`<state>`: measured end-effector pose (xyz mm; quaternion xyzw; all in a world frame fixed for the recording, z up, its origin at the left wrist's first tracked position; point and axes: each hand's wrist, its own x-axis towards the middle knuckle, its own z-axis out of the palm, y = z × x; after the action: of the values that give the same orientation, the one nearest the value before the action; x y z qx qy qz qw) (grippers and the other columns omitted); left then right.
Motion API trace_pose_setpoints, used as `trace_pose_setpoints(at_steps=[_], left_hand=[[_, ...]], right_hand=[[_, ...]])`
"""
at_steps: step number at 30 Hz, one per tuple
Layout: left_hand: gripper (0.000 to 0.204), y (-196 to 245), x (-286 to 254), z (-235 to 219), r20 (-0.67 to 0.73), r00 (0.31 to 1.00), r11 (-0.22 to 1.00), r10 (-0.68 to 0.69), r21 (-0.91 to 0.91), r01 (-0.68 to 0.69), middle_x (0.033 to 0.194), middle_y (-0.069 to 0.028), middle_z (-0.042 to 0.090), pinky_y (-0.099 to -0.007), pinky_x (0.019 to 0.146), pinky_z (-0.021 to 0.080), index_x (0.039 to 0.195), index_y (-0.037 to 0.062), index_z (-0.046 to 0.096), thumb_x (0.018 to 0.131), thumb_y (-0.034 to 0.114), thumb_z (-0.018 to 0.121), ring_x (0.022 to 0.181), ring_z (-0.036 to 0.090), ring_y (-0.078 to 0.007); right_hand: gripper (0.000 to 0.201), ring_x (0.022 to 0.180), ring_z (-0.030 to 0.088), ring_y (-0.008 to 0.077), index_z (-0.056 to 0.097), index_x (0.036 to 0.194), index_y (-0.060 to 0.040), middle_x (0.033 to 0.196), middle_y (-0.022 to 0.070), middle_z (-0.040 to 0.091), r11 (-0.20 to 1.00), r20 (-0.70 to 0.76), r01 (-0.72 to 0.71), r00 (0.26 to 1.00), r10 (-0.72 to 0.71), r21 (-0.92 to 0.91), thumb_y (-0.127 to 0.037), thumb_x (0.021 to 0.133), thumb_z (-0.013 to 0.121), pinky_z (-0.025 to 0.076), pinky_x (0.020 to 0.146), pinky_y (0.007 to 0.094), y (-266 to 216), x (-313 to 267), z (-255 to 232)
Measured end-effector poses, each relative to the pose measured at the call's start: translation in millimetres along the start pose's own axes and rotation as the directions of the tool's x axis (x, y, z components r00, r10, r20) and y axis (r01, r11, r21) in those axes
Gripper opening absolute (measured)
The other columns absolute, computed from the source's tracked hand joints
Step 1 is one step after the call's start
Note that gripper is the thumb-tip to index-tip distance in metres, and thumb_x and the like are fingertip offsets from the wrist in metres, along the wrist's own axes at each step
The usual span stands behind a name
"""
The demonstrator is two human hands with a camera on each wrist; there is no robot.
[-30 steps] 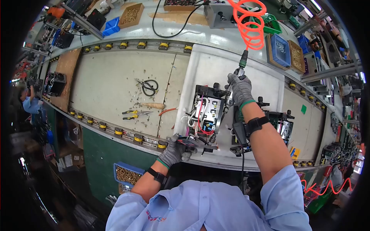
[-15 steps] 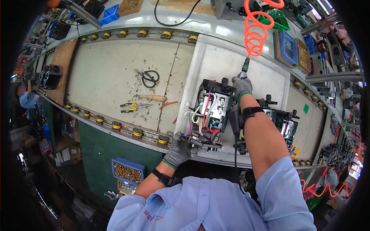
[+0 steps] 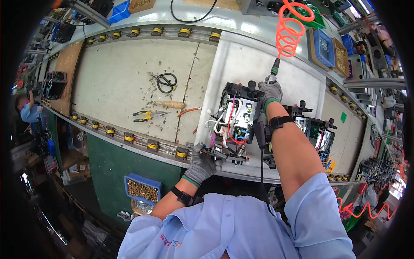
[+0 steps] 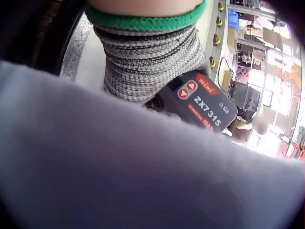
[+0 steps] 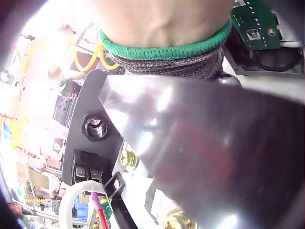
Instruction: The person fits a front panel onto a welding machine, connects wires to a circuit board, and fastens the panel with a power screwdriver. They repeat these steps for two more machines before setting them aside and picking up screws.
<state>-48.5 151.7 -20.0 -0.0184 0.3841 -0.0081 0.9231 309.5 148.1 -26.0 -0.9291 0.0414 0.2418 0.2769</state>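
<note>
My gloved left hand (image 3: 202, 167) holds the dark front panel (image 3: 215, 153) of a partly built electronic unit at the near edge of the line. In the left wrist view this panel (image 4: 202, 102) shows "ZX7 315" and red arrow buttons. Red, white and purple wires run between it and the unit's open body (image 3: 239, 113). At the body's upper right corner, my gloved right hand (image 3: 271, 92) grips an air screwdriver (image 3: 271, 79), whose lower part is hidden. Close to that hand, the right wrist view shows a black plate (image 5: 83, 129) with a round hole, and brass-coloured screws (image 5: 127, 160).
Under the unit lies a white board (image 3: 235, 56). A second unit (image 3: 317, 131) stands right of my right forearm. An orange coiled hose (image 3: 288, 39) hangs to the screwdriver. Scissors (image 3: 165, 82), pliers (image 3: 148, 115) and a wooden-handled tool (image 3: 170, 104) lie leftward among scraps. A screw bin (image 3: 144, 188) sits below.
The screwdriver, earlier slanting along the unit's right side, has swung out of sight beneath my right hand. My left hand has tipped the front panel flatter and away from the unit's body.
</note>
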Motion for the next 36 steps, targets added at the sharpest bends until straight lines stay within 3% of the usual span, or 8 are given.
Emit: trace_pose_setpoints(at_steps=[16, 26, 28, 30, 31, 33, 34, 36], left_hand=[[0.084, -2, 1, 2, 0.023, 0.997, 0.997, 0.07, 0.026, -0.071, 0.087, -0.0109, 0.069, -0.0387, 0.053, 0.052, 0.111, 0.0036, 0.064, 0.067, 0.074, 0.07, 0.064, 0.064, -0.0233], [0.091, -7, 4, 7, 0.011, 0.973, 0.966, 0.232, 0.116, -0.231, 0.1, -0.0144, 0.067, -0.0402, 0.056, 0.055, 0.126, 0.0054, 0.056, 0.066, 0.072, 0.073, 0.073, 0.066, -0.0275], [0.088, 5, -5, 7, 0.138, 0.986, 0.967, 0.094, 0.224, -0.123, 0.107, -0.0129, 0.068, -0.044, 0.071, 0.06, 0.128, 0.0121, 0.056, 0.068, 0.074, 0.072, 0.085, 0.067, -0.0292], [0.083, 12, -8, 1, 0.156, 0.985, 0.958, -0.069, 0.286, 0.022, 0.11, -0.0135, 0.067, -0.0479, 0.082, 0.058, 0.129, 0.0145, 0.056, 0.073, 0.074, 0.069, 0.09, 0.067, -0.0297], [0.083, 9, -15, 11, 0.173, 0.982, 0.952, -0.08, 0.305, 0.024, 0.11, -0.0135, 0.067, -0.0479, 0.082, 0.058, 0.129, 0.0145, 0.056, 0.073, 0.074, 0.069, 0.09, 0.067, -0.0297], [0.076, 4, -39, 43, -0.09, 0.977, 0.871, 0.194, 0.474, -0.129, 0.108, -0.0157, 0.067, -0.0487, 0.087, 0.056, 0.129, 0.0133, 0.056, 0.08, 0.071, 0.066, 0.091, 0.067, -0.0288], [0.07, 12, -50, 47, -0.227, 0.96, 0.86, 0.163, 0.51, -0.025, 0.11, -0.0128, 0.066, -0.0384, 0.07, 0.056, 0.131, 0.0104, 0.056, 0.086, 0.063, 0.066, 0.089, 0.065, -0.0257], [0.067, 20, -78, 60, -0.282, 0.833, 0.552, 0.476, 0.833, -0.034, 0.109, -0.0119, 0.066, -0.0336, 0.076, 0.055, 0.131, 0.0061, 0.055, 0.089, 0.058, 0.065, 0.091, 0.065, -0.0235]], right_hand=[[0.031, 0.081, 0.07, 0.0239, 0.065, 0.099, -0.0101, 0.087, 0.0095, 0.07, 0.997, 0.036, 0.031, 0.999, -0.029, -0.071, -0.023, 0.073, 0.075, 0.053, 0.076, 0.0394, -3, -2, 2], [0.031, 0.078, 0.068, 0.024, 0.063, 0.102, -0.0094, 0.086, 0.01, 0.068, 0.957, -0.026, 0.197, 0.98, -0.196, 0.212, -0.018, 0.075, 0.074, 0.054, 0.073, 0.0379, 10, 4, 7], [0.026, 0.063, 0.064, 0.0214, 0.058, 0.101, -0.0098, 0.078, 0.0066, 0.063, 0.959, -0.19, 0.28, 0.94, -0.285, -0.051, -0.01, 0.079, 0.072, 0.053, 0.056, 0.0398, -6, -14, -13], [0.025, 0.056, 0.06, 0.0201, 0.054, 0.102, -0.0096, 0.073, 0.0058, 0.059, 0.875, -0.102, 0.351, 0.936, -0.337, 0.334, -0.006, 0.082, 0.069, 0.049, 0.047, 0.0383, -11, 4, -26], [0.026, 0.053, 0.059, 0.0188, 0.052, 0.102, -0.0095, 0.07, 0.006, 0.057, 0.847, 0.02, 0.199, 0.97, -0.24, 0.493, -0.003, 0.082, 0.068, 0.046, 0.043, 0.0362, -46, -40, -71], [0.025, 0.059, 0.064, 0.0203, 0.053, 0.1, -0.0081, 0.075, 0.0063, 0.06, 0.696, 0.127, 0.188, 0.918, -0.375, 0.692, -0.006, 0.083, 0.07, 0.053, 0.048, 0.0359, -69, -64, -141], [0.023, 0.061, 0.066, 0.0206, 0.053, 0.1, -0.0073, 0.076, 0.0065, 0.061, 0.649, 0.159, 0.207, 0.874, -0.459, 0.732, -0.008, 0.084, 0.07, 0.055, 0.05, 0.0357, -72, -69, -176], [0.021, 0.066, 0.068, 0.0203, 0.055, 0.098, -0.0049, 0.081, 0.0072, 0.063, 0.698, 0.198, 0.327, 0.806, -0.558, 0.637, -0.015, 0.086, 0.07, 0.059, 0.055, 0.0345, -70, -76, -237]])
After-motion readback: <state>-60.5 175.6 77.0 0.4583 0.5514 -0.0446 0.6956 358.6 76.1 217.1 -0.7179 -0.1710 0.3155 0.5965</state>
